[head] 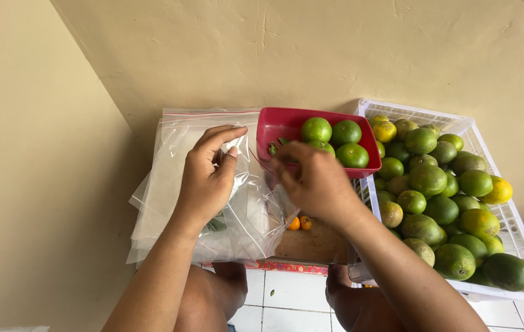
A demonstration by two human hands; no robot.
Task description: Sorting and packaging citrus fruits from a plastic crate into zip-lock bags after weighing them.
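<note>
Landmark: the red tray [272, 130], a shallow plastic tub standing tilted against the cream wall [336, 55], with its open face turned toward the person.

Inside the tray: four green limes [334, 141] bunched at its right half. A few green leaf scraps lie at its lower left corner.

Right hand [314, 181]: just below the tray's front edge, back of the hand toward the camera. Its fingers [289, 154] are curled and drawn together at the tray's lower left, seemingly pinching something small there; what they pinch is hidden behind the knuckles.

Left hand [208, 178]: left of the tray, resting on a clear zip bag [246, 215]. Its fingers are curled over the bag's upper edge and the thumb is pressed against them, gripping the film. The bag lies on a stack of similar bags [176, 135] reaching up to the tray's left side.

Right of the tray: a white crate [508, 215] heaped with green and yellowish limes, touching the tray's right corner.

Below the tray: a wooden board [311, 243] with two small orange fruits [299, 223], then a white tiled floor [286, 301].

Judgement on handling: the bag film is slippery and slack, so the left hand does best holding the mouth wide and close under the tray's lip. Limes roll, and the tilted tray could tip if nudged. Taking one fruit at a time with a full grip looks safer than fingertips.
</note>
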